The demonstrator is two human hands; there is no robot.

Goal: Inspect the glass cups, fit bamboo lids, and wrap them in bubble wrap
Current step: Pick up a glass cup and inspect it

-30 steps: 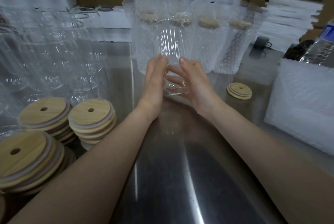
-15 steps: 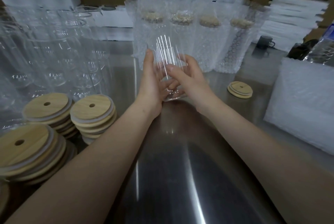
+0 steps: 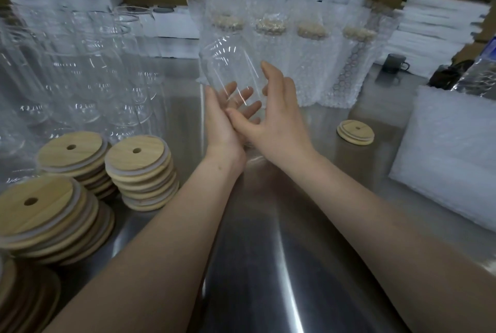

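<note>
I hold a clear glass cup (image 3: 228, 64) above the steel table (image 3: 268, 252), tilted with its mouth up and to the left. My left hand (image 3: 220, 123) lies under it, palm up, and its straight fingers show through the glass. My right hand (image 3: 279, 117) holds the cup's lower right side, fingers up along the wall and thumb reaching across below. Stacks of bamboo lids (image 3: 139, 155) with straw holes stand at the left. One lone bamboo lid (image 3: 355, 131) lies at the right. A pile of bubble wrap sheets (image 3: 456, 150) sits at the right edge.
Several bare glass cups (image 3: 80, 69) crowd the left back. A row of bubble-wrapped, lidded cups (image 3: 311, 64) stands behind my hands. A dark mug (image 3: 396, 62) and stacked white foam sheets (image 3: 434, 23) are at the back right, with cardboard boxes beyond.
The cup has gone from upright to tilted left. My left hand slid under it, palm up, and my right hand moved round to its right side.
</note>
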